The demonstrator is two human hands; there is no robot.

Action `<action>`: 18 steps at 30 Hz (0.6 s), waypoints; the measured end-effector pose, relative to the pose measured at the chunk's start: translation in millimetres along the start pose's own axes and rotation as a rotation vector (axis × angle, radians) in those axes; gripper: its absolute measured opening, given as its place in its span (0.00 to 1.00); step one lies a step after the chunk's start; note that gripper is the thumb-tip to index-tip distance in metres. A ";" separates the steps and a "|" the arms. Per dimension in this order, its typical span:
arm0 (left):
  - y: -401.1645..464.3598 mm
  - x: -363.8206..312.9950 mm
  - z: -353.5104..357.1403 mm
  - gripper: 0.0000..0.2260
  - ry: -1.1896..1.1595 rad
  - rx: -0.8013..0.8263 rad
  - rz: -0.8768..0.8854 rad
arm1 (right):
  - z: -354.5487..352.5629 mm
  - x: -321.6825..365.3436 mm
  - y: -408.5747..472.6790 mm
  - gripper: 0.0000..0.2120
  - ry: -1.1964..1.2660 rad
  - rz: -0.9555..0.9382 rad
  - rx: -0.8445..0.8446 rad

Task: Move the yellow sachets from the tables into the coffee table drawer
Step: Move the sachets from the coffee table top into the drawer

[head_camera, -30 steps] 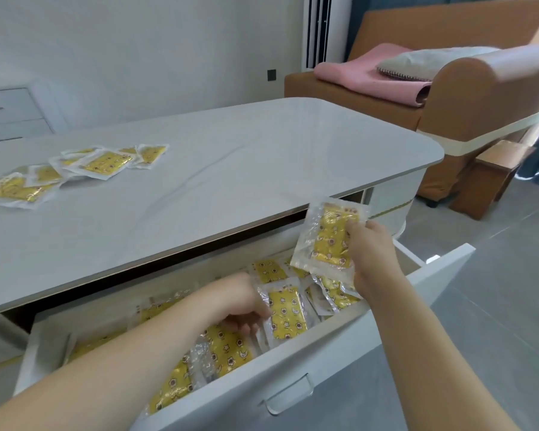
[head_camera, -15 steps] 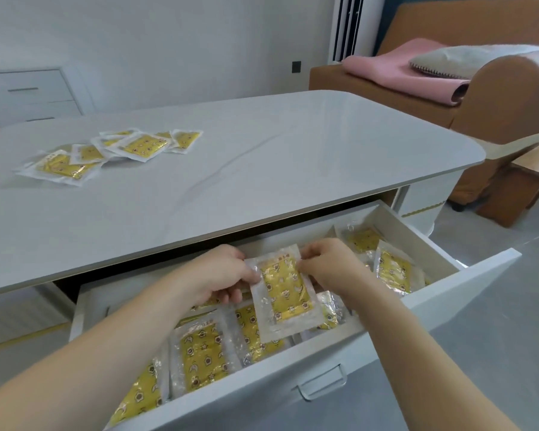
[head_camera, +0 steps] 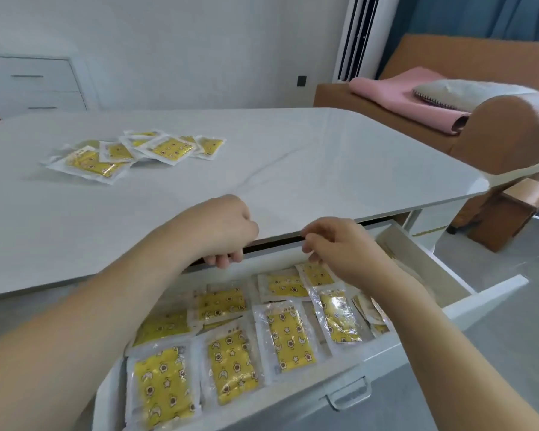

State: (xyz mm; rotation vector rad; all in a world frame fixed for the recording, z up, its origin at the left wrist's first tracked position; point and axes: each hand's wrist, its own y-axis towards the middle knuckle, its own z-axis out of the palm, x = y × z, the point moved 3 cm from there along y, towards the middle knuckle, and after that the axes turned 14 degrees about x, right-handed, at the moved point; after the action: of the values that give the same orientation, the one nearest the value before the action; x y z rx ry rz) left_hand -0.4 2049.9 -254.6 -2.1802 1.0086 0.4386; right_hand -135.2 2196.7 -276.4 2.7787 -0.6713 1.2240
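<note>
Coffee table drawer (head_camera: 492,295), pulled open, white, handle on the front: holds a loose layer of yellow sachets in clear wrap, several overlapping. Sachet last handled: half a second ago it was held between both hands above the drawer; now it is released and cannot be told apart from the drawer sachets (head_camera: 288,334). Left hand (head_camera: 221,228): raised to the table edge, fingers curled, holding nothing; fingertips partly tucked under the edge of the top. Right hand (head_camera: 333,244): hovering over the back of the drawer, fingers loosely curled and empty as far as the view shows; whether its fingertips touch the sachet beneath them cannot be told. Judgement: one deposit complete, both hands free for the next fetch. Outstanding: a pile of sachets (head_camera: 134,154) on the table top (head_camera: 324,169), far left, well apart from the hands. Hidden or unclear: the drawer's left end and near left corner lie under the left forearm; the count of sachets cannot be made out where they overlap; print on the wrappers is too small to read; any other table falls outside the frame.
</note>
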 end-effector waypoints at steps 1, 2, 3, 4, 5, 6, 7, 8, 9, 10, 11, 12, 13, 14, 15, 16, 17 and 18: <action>-2.4 4.5 -14.7 0.08 0.001 -0.100 0.032 | -2.0 12.3 3.1 0.10 0.002 -0.038 -0.049; -1.9 11.3 -28.7 0.08 0.013 -0.204 0.054 | -3.2 24.8 8.4 0.10 -0.014 -0.075 -0.087; 1.0 20.1 -42.0 0.07 0.039 -0.301 0.068 | -3.1 36.6 16.9 0.11 -0.043 -0.105 -0.115; 5.4 30.2 -54.2 0.06 0.083 -0.387 0.075 | -1.8 46.8 28.5 0.11 -0.075 -0.128 -0.135; 11.3 41.5 -65.1 0.05 0.131 -0.453 0.074 | 1.2 54.6 42.9 0.12 -0.107 -0.144 -0.146; 17.6 54.1 -74.0 0.05 0.181 -0.502 0.064 | 5.4 61.5 59.3 0.13 -0.142 -0.153 -0.142; 24.8 68.4 -81.4 0.08 0.242 -0.533 0.048 | 11.0 66.5 77.2 0.15 -0.182 -0.156 -0.128; 31.1 83.9 -87.7 0.12 0.316 -0.556 0.026 | 17.8 70.3 95.8 0.17 -0.218 -0.153 -0.108; 36.1 100.7 -93.5 0.15 0.391 -0.588 -0.001 | 25.5 72.9 114.1 0.19 -0.242 -0.140 -0.089; 40.4 117.7 -98.5 0.16 0.457 -0.634 -0.031 | 33.7 75.0 131.2 0.20 -0.244 -0.117 -0.073; 44.0 135.2 -102.6 0.17 0.504 -0.677 -0.067 | 42.1 77.0 147.3 0.21 -0.225 -0.083 -0.062; 47.3 151.7 -106.1 0.18 0.513 -0.698 -0.116 | 50.4 78.6 162.6 0.23 -0.211 -0.042 -0.061; 51.1 165.8 -109.4 0.20 0.487 -0.701 -0.164 | 58.4 79.9 176.8 0.24 -0.229 -0.005 -0.070; 55.4 175.7 -113.2 0.21 0.453 -0.697 -0.205 | 65.5 82.0 189.3 0.25 -0.291 0.019 -0.083; 60.6 181.2 -118.2 0.22 0.452 -0.699 -0.226 | 70.9 84.7 201.0 0.26 -0.368 0.022 -0.092; 66.7 183.2 -123.4 0.23 0.487 -0.713 -0.220 | 74.0 87.7 211.6 0.27 -0.429 0.006 -0.093; 73.2 183.5 -128.8 0.24 0.527 -0.731 -0.195 | 75.4 89.7 221.7 0.28 -0.468 -0.013 -0.083; 79.2 183.3 -134.9 0.24 0.554 -0.759 -0.168 | 75.4 91.0 232.4 0.28 -0.492 -0.033 -0.074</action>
State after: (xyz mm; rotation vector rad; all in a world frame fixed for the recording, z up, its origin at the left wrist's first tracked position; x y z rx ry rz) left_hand 58.9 1819.9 -294.9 -3.1612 1.0240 0.1345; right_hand -120.9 1937.2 -296.6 3.0266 -0.6673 0.4891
